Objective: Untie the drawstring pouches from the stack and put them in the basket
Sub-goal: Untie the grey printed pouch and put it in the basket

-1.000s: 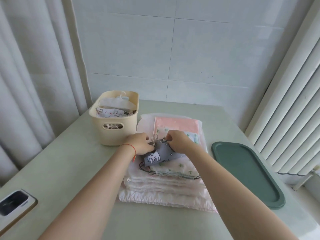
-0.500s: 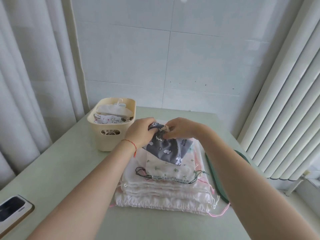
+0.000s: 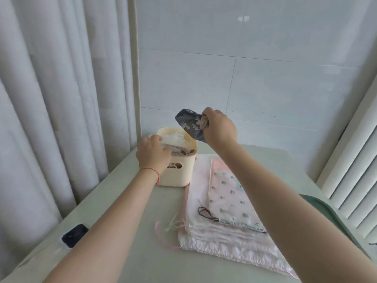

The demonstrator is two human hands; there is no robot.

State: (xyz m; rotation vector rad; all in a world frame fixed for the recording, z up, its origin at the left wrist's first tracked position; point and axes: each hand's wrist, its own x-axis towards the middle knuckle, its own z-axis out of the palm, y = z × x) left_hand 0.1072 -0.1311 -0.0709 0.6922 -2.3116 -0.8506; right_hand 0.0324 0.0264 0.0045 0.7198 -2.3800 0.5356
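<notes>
My right hand (image 3: 219, 129) grips the grey pouch (image 3: 188, 124) above the basket (image 3: 183, 170). My left hand (image 3: 153, 154), fingers relaxed, rests on its rim; I should lower before letting go.

Grey printed cloth, soft and crumpled, that's the pouch (image 3: 188, 124), while the stack (image 3: 230, 227) under it is thin matt cotton in pale pink and white, puckered along the gathered hems, with the top piece showing a small green print and thin cords (image 3: 206, 213) trailing off. The basket (image 3: 179, 172) reads as smooth cream plastic with a faint sheen, the table (image 3: 134, 237) as a flat, matt pale-green top. Behind, the wall (image 3: 255, 64) is glossy white tile catching light spots, the curtain (image 3: 51, 99) is soft white cloth in folds, and the tray (image 3: 334, 213) looks like smooth matt green plastic.
</notes>
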